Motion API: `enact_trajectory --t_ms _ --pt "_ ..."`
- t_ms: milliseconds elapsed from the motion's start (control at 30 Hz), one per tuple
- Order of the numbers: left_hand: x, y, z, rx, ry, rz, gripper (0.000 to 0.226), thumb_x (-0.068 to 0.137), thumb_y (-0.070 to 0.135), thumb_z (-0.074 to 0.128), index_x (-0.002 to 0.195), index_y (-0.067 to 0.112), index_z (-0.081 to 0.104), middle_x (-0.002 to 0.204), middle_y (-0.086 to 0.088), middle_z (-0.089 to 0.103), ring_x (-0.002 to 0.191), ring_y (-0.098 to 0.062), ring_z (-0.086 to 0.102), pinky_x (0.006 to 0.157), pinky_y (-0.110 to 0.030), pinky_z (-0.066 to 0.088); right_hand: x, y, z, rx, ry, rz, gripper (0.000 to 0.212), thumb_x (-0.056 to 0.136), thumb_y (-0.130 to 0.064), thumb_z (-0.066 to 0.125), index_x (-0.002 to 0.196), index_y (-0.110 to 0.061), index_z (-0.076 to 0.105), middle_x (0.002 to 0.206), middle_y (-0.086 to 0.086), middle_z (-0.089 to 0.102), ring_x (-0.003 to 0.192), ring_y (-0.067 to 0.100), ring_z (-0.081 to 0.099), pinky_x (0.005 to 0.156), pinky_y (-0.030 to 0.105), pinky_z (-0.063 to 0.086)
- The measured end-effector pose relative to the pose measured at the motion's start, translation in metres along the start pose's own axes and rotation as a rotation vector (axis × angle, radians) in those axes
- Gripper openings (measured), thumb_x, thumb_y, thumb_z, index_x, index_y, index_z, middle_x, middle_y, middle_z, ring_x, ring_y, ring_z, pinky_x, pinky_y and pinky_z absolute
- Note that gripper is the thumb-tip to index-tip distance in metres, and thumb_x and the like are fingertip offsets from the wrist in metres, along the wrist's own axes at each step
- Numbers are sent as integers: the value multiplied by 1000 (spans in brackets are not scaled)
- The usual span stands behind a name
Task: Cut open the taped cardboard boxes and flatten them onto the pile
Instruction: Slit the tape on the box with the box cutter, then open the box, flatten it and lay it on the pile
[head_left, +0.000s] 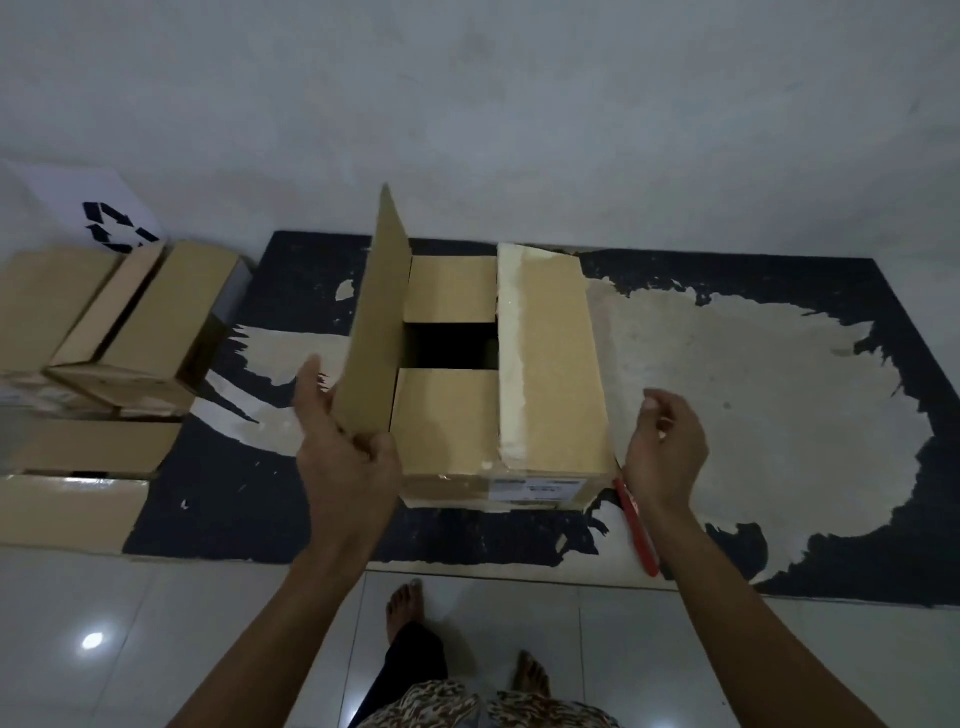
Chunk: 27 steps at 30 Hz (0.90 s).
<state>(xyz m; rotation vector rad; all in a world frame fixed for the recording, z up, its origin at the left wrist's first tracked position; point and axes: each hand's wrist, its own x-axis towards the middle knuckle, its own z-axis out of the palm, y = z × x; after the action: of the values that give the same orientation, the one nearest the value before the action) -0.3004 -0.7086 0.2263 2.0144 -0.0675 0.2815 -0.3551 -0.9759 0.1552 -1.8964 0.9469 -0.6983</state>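
My left hand (345, 457) grips the box (545, 374) flap (376, 317); right hand (667, 447), at 3 o'clock, loosely curled, empty, partly hiding the red cutter (641, 535).

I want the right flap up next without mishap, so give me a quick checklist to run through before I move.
1. Tape along the top seam cut: ok; the left flap stands upright.
2. Left hand holds that flap: ok, gripping its near corner.
3. Right hand free: ok, fingers loosely curled, holding nothing.
4. Cutter out of the way: not ok; it lies on the mat under the right wrist, beside the box.
5. Cutter blade retracted: cannot tell.
6. Right flap loose at its ends: cannot tell; it lies flat with tape along its inner edge.
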Motion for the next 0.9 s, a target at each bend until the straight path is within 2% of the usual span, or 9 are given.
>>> enact_trajectory --t_ms 167,300,400,467,567,633,733,833,900 --pt "12 -15 -1 -327 333 -401 81 88 -9 53 153 24 16 114 16 45 95 5 57 77 -19 54 -25 -73 14 -351 -520 -564 45 94 -54 44 133 -35 56 141 3 34 131 19 28 103 31 38" --pt "31 -56 2 -449 244 -855 59 89 -5 43 145 12 37 133 -10 50 114 -27 53 75 -39 53 -44 -87 40 -701 -842 -714 65 90 -67 12 125 -39 58 160 14 11 146 36 -4 119 55 8" --pt "40 -63 6 -346 130 -958 53 89 4 45 142 8 38 139 -17 44 117 -35 48 73 -44 54 -42 -99 35 -728 -723 -647 50 94 -64 30 106 -25 57 153 15 23 143 39 15 106 55 38" --pt "45 -52 8 -68 97 -994 59 91 14 51 146 11 30 149 -19 29 126 -40 39 90 -47 47 -33 -113 21 -663 -678 -599 31 92 -52 54 101 -22 53 143 9 30 129 31 38 89 43 52" --pt "52 -43 9 504 65 -692 89 85 21 69 154 17 12 161 -21 -3 145 -42 10 117 -57 20 -16 -129 -6 -482 -590 -565 15 85 -16 69 94 -18 56 125 3 48 104 16 53 92 26 49" --pt "58 -40 12 762 -27 -263 87 82 15 73 151 14 21 160 -22 8 146 -42 10 118 -60 15 -3 -131 -27 -353 -462 -488 24 82 1 67 93 -20 60 113 3 59 94 10 55 93 27 52" --pt "74 -16 26 798 -381 235 65 86 9 64 146 13 37 153 -15 35 143 -34 26 120 -49 19 12 -119 -56 -482 -318 -311 39 91 -1 55 127 -16 60 124 9 62 94 24 61 87 38 53" --pt "81 10 50 713 -804 221 53 99 15 50 150 12 35 147 -12 47 140 -30 36 119 -49 22 16 -91 -68 -731 -345 -166 45 98 -18 47 143 -21 44 141 16 42 114 38 52 93 48 46" --pt "83 26 57 729 -834 215 38 104 22 41 139 9 45 126 -13 61 119 -30 56 106 -46 38 14 -72 -67 -794 -379 -45 40 100 -33 46 139 -24 43 155 16 19 138 42 26 106 58 34"
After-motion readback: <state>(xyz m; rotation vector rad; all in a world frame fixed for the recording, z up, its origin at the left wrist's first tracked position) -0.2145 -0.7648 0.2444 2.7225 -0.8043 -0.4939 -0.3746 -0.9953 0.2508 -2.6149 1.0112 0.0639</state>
